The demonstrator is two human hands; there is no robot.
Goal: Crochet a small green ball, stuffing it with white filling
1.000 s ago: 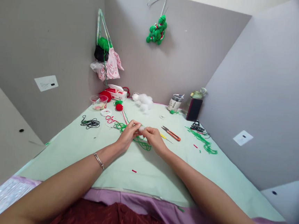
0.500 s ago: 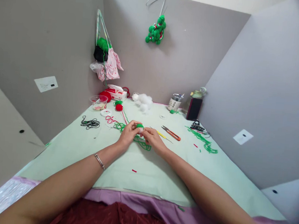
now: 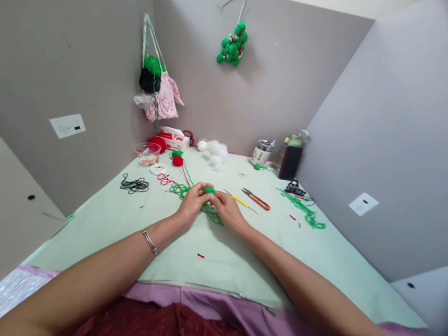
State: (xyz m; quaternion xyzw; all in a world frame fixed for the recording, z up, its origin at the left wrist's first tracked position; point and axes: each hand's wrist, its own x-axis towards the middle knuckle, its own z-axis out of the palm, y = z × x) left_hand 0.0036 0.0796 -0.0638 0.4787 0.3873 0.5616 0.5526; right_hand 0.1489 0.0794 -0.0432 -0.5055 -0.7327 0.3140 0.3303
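Near the middle of the table, my left hand (image 3: 192, 204) is closed around a small green knitted piece (image 3: 209, 189). My right hand (image 3: 226, 208) meets it from the right, its fingertips pinched at a bit of white stuffing (image 3: 211, 199) on the piece's lower side. Loose green yarn (image 3: 215, 217) lies beneath and between both hands. A yellow crochet hook (image 3: 240, 201) and orange thread snips (image 3: 256, 198) rest just right of my right hand.
Behind my hands are a red yarn ball (image 3: 178, 161), white stuffing (image 3: 216, 152), a tissue box (image 3: 178, 142) and a tin (image 3: 262, 154). Black cord (image 3: 134, 184) lies at left, green strands (image 3: 310, 215) at right. Green knitted balls (image 3: 233, 46) hang on the back panel.
My right fingers have closed in against the green piece, and less white stuffing shows between the hands. More of the green surface is visible.
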